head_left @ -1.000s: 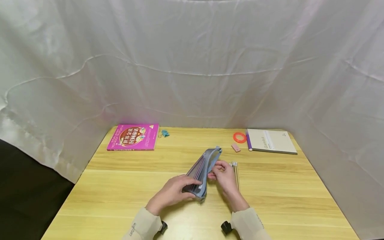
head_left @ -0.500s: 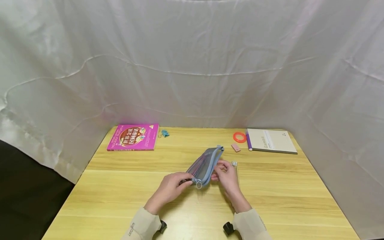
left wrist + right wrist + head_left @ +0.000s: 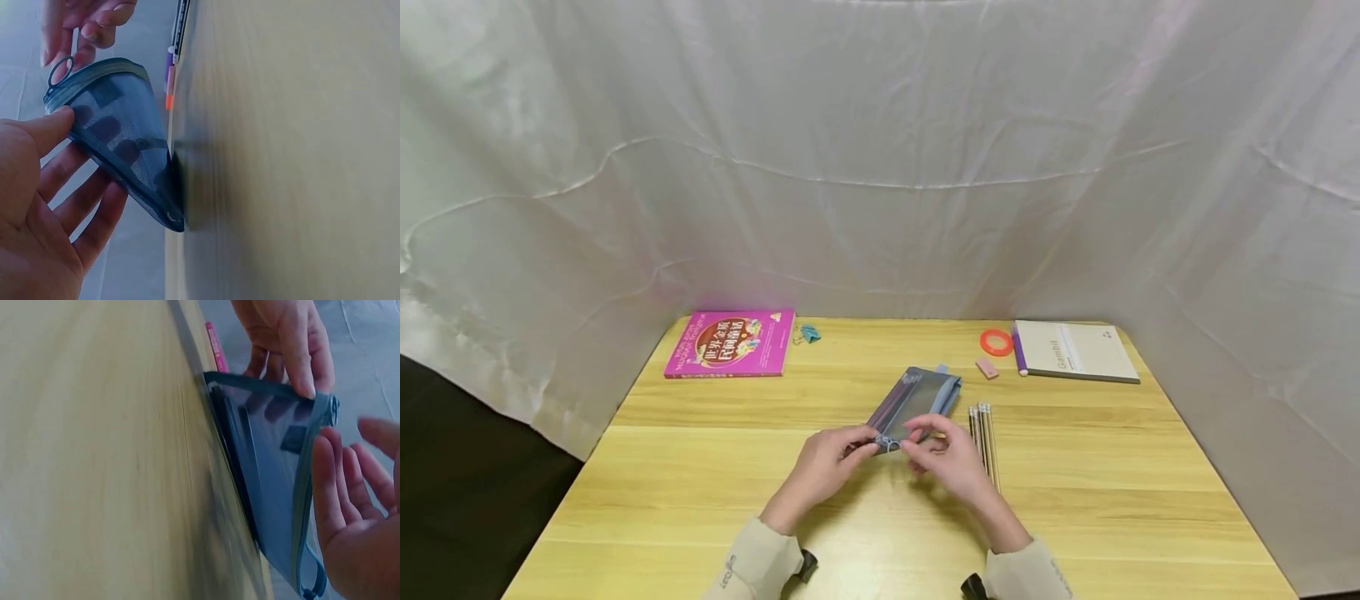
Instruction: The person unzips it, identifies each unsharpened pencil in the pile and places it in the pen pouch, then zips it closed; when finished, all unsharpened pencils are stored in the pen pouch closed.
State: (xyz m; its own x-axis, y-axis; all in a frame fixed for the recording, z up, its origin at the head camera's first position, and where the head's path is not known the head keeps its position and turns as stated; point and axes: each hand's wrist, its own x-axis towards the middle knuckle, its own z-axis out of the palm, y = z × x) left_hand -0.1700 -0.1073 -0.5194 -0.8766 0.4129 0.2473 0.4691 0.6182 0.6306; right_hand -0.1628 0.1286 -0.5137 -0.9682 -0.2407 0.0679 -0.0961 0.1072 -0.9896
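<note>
A blue mesh zip pencil case [image 3: 919, 407] is tilted up off the table between my hands, with dark slim sticks showing through its mesh. My left hand [image 3: 824, 465] pinches its near corner, the thumb [image 3: 56, 128] on one face and the fingers behind. Beside that corner hangs the zipper's ring pull [image 3: 60, 70]. My right hand [image 3: 958, 468] is at the zipper edge. In the right wrist view its fingertips [image 3: 326, 447] lie along the zipper band while the thumb stands apart from them. Several pencils [image 3: 986, 442] lie just right of the right hand, partly covered by it.
A pink book [image 3: 730, 343] and a teal binder clip [image 3: 808, 333] lie at the back left. At the back right are an orange-red tape roll [image 3: 996, 342], a pink eraser [image 3: 987, 368], a purple marker [image 3: 1019, 354] and a white notebook [image 3: 1078, 350]. Pale curtains hang behind the table.
The pencil case has turned from standing on edge to a flatter tilt, mesh face up. The left hand's grip has shifted to the zipper corner, and the right hand has moved left and nearer to the ring pull.
</note>
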